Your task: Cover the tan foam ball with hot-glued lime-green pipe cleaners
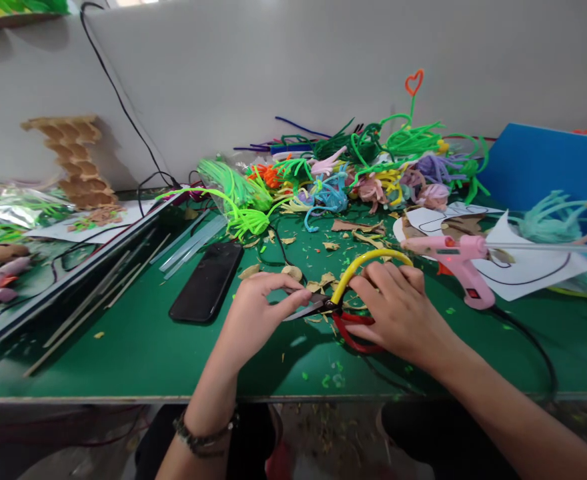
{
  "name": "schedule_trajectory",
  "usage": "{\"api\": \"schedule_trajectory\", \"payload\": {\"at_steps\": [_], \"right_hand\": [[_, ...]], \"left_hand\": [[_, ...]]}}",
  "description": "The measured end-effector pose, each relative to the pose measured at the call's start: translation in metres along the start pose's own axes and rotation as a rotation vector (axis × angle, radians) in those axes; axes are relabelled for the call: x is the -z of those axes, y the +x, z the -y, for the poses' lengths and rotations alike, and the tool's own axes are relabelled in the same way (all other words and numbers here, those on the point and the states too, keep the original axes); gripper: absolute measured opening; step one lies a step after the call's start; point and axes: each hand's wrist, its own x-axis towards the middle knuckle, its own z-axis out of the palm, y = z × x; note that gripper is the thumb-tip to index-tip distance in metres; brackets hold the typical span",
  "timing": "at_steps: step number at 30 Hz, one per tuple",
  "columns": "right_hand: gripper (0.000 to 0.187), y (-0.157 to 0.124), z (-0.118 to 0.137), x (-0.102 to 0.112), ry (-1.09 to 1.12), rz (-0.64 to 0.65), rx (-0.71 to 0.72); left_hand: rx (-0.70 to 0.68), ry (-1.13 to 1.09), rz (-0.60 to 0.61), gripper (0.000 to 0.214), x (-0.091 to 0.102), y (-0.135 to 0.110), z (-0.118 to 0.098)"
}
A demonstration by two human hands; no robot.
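My right hand (398, 303) grips a pair of scissors (344, 281) with one yellow and one red handle loop. The blades point left and stand apart. My left hand (263, 307) is at the blades, thumb and forefinger drawn together in a pinch beside them. Whatever lies between those fingers is too small or hidden to name. Tan scraps (327, 279) are scattered on the green table under and behind the scissors. A black phone (206, 283) lies left of my left hand.
To the right rests a pink glue gun (466, 257) with its cord, near white paper with black lines (528, 273). Bundles of coloured pipe cleaners (331, 190) line the wall. Thin sticks (93, 293) and clear glue sticks (193, 243) lie left. A blue board (548, 163) leans at right.
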Motion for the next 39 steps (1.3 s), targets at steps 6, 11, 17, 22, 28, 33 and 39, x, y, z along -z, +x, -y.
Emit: {"api": "schedule_trajectory", "payload": {"at_steps": [6, 11, 17, 22, 28, 33, 39], "right_hand": [[0.052, 0.0, 0.0, 0.0, 0.012, 0.002, -0.004], [0.046, 0.0, -0.002, -0.001, 0.02, 0.019, -0.009], [0.031, -0.001, -0.016, -0.008, 0.112, 0.116, -0.219], [0.028, 0.001, -0.027, -0.01, 0.245, 0.277, -0.536], [0.015, 0.002, -0.031, -0.011, 0.225, 0.455, -0.631], [0.021, 0.0, -0.032, -0.016, 0.061, 0.405, -0.563], [0.025, 0.0, -0.031, -0.013, -0.016, 0.473, -0.568]], "left_hand": [[0.078, -0.146, -0.004, 0.017, 0.005, 0.002, 0.0], [0.143, -0.214, -0.222, 0.011, 0.013, 0.0, 0.006], [0.173, -0.108, -0.338, 0.042, 0.016, -0.004, 0.007], [-0.084, 0.331, -0.244, 0.023, 0.003, 0.0, 0.014], [-0.133, 0.642, 0.107, 0.051, -0.009, -0.001, 0.029], [-0.11, 0.706, 0.103, 0.026, -0.009, 0.0, 0.026], [-0.036, 0.679, 0.129, 0.017, -0.009, 0.003, 0.022]]}}
